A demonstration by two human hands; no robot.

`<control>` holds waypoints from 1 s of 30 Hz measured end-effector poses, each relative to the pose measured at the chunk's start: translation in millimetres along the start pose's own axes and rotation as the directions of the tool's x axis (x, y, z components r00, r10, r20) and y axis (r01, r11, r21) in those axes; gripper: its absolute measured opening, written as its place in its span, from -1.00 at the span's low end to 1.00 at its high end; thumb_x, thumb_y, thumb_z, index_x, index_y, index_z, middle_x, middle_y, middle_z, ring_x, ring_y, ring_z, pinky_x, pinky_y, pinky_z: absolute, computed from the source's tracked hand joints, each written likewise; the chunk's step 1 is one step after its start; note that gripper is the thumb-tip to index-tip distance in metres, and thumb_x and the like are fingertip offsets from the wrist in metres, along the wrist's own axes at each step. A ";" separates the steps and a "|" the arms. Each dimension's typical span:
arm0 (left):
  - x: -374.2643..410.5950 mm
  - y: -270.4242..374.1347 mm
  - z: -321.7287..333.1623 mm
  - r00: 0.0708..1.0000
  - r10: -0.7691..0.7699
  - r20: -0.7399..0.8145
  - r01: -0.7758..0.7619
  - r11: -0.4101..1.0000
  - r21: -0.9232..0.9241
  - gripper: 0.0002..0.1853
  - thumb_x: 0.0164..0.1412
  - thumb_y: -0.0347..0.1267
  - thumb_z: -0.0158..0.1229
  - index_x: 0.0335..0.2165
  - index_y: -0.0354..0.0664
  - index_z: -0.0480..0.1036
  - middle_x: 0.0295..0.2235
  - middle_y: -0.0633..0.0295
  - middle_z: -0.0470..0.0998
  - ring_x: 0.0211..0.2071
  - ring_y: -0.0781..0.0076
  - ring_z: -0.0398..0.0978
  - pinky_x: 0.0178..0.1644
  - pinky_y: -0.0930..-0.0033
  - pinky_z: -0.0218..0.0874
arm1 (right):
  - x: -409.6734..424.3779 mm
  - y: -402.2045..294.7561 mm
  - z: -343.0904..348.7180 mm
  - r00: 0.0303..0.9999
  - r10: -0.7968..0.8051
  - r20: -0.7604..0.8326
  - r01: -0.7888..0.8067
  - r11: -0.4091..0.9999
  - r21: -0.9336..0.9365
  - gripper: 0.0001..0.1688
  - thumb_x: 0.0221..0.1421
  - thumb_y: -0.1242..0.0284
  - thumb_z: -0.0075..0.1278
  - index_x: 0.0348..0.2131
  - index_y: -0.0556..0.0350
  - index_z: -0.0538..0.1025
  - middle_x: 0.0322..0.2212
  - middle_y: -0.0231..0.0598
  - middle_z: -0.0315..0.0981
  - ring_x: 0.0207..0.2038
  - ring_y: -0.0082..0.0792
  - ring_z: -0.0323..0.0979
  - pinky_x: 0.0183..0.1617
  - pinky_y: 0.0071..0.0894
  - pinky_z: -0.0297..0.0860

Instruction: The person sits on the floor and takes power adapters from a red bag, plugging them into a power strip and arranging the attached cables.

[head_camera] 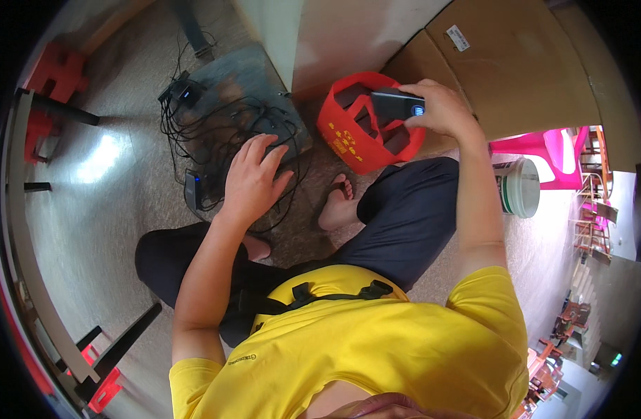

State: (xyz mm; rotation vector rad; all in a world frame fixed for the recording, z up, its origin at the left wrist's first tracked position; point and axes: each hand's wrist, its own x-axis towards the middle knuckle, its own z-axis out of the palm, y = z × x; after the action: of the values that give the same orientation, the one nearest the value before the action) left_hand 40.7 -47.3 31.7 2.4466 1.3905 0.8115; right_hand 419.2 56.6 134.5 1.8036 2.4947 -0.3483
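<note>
My right hand (440,107) grips a dark, flat power bank (396,106) with a small lit display at one end. It is held over a red tote bag (346,137) with yellow printing, which stands on the floor. Inside the bag lie several dark box-shaped items (396,141). My left hand (255,167) has its fingers spread and holds nothing. It hovers over tangled black cables (236,118) heaped on a worn board (231,68). One dark device (192,189) with a blue light rests left of that hand. Another lit device (187,94) sits among the cables farther off.
A large cardboard sheet (514,73) leans behind the bag, beside a wall corner (294,52). To the right stand a white bucket (525,187) and a pink plastic stool (561,157). Red stools (58,73) and black table legs (126,335) are on the left.
</note>
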 end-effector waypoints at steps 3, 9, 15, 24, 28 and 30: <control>1.5 4.9 3.1 1.000 0.013 0.021 -0.013 0.999 -0.031 -0.54 -0.06 -0.37 0.41 -0.12 -0.19 0.54 0.01 0.09 0.48 0.07 0.01 0.43 0.12 0.05 0.32 | -1.2 26.6 11.7 0.975 0.133 0.181 -0.081 0.959 -0.270 -0.17 -0.29 0.42 0.42 0.09 -0.15 0.57 -0.04 -0.15 0.53 0.04 -0.04 0.48 0.15 -0.13 0.41; 6.2 7.4 8.2 0.997 0.069 0.019 -0.069 0.997 -0.031 -0.59 -0.09 -0.41 0.40 -0.18 -0.20 0.55 -0.04 0.09 0.51 0.04 0.01 0.46 0.08 0.07 0.35 | 0.6 65.4 68.6 0.923 0.069 0.379 -0.002 0.985 -0.172 -0.18 -0.29 0.48 0.39 0.09 -0.17 0.56 -0.01 -0.19 0.49 0.08 -0.07 0.45 0.15 -0.13 0.40; 4.7 6.2 10.2 0.996 0.083 0.041 -0.081 0.996 -0.037 -0.61 -0.06 -0.41 0.38 -0.19 -0.22 0.55 -0.06 0.09 0.52 0.01 -0.01 0.47 0.05 0.07 0.35 | 15.4 46.3 92.8 0.921 -0.036 0.387 0.087 0.989 -0.116 -0.21 -0.18 0.58 0.27 0.13 -0.12 0.53 0.06 -0.20 0.46 0.13 -0.09 0.43 0.16 -0.11 0.42; 3.2 2.9 11.8 0.987 0.097 0.124 -0.092 0.995 -0.049 -0.66 0.04 -0.36 0.35 -0.17 -0.19 0.55 -0.06 0.16 0.50 -0.01 0.10 0.48 0.02 0.13 0.36 | 36.0 60.1 133.2 0.863 0.089 0.497 0.057 0.961 -0.271 -0.27 -0.28 0.41 0.36 -0.02 0.19 0.55 -0.13 0.00 0.60 -0.04 -0.03 0.57 0.00 -0.06 0.51; 2.1 0.8 12.9 0.985 0.101 0.140 -0.096 0.994 -0.043 -0.65 0.03 -0.35 0.35 -0.16 -0.18 0.55 -0.08 0.17 0.50 -0.04 0.10 0.49 0.01 0.14 0.36 | 42.8 66.0 147.1 0.819 0.134 0.559 0.040 0.957 -0.289 -0.22 -0.38 0.32 0.44 -0.08 0.26 0.56 -0.17 0.04 0.62 -0.07 -0.04 0.59 -0.02 -0.09 0.52; 0.5 -0.8 17.1 0.982 0.106 0.155 -0.100 0.994 -0.045 -0.65 0.03 -0.35 0.35 -0.16 -0.18 0.55 -0.08 0.18 0.50 -0.05 0.11 0.49 0.01 0.14 0.36 | 45.1 74.2 148.8 0.803 0.147 0.578 0.029 0.958 -0.284 -0.20 -0.38 0.33 0.44 -0.07 0.26 0.55 -0.12 0.04 0.59 -0.05 -0.04 0.58 -0.02 -0.10 0.52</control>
State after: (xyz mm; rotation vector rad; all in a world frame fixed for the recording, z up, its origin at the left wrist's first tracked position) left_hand 49.9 -45.0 17.4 2.5104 1.1919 0.6423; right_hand 460.4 90.0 -29.5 1.3777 1.9270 -0.4474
